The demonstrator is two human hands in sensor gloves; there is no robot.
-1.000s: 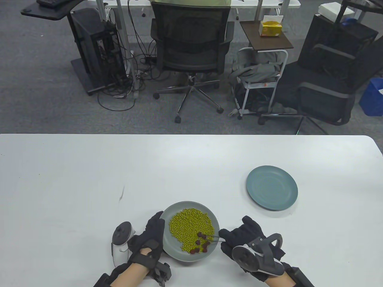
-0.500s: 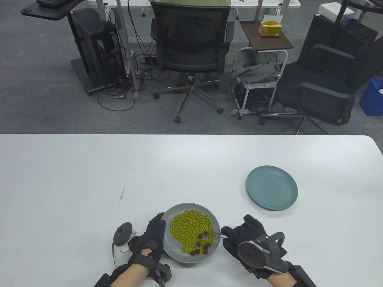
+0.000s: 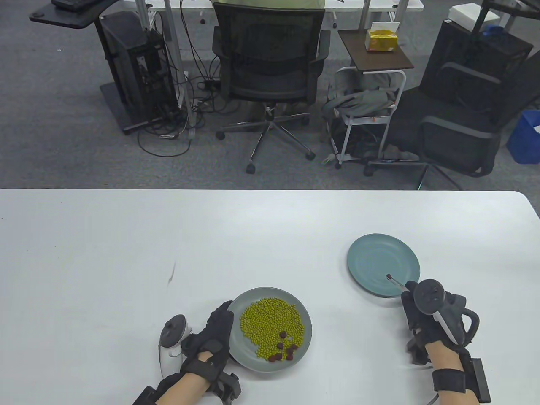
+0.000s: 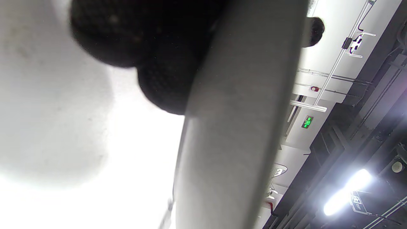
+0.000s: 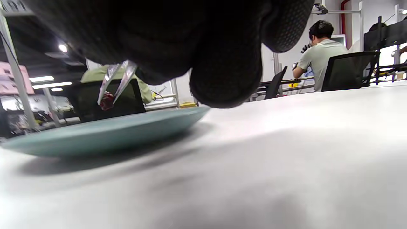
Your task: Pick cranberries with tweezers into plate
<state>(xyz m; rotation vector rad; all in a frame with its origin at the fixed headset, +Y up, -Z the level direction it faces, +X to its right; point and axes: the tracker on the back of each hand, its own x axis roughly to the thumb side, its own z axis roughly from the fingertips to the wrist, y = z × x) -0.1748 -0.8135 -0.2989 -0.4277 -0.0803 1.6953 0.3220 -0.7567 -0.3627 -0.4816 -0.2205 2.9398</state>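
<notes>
Near edge, left: left hand [image 3: 215, 333], gloved, fingers resting against the left rim of the grey plate [image 3: 306, 333]; whether it grips the rim cannot be told. Grey plate holds green beans [image 3: 270, 322] with a cluster of dark red cranberries [image 3: 284, 348] at its near right. Near right: right hand [image 3: 422, 320], closed on tweezers [image 3: 398, 284]. Tweezer tips pinch one cranberry [image 5: 107, 96], held above the near part of the blue plate [image 3: 371, 253], clear of its face. White surface [image 3: 126, 236] carries both plates, well apart.
</notes>
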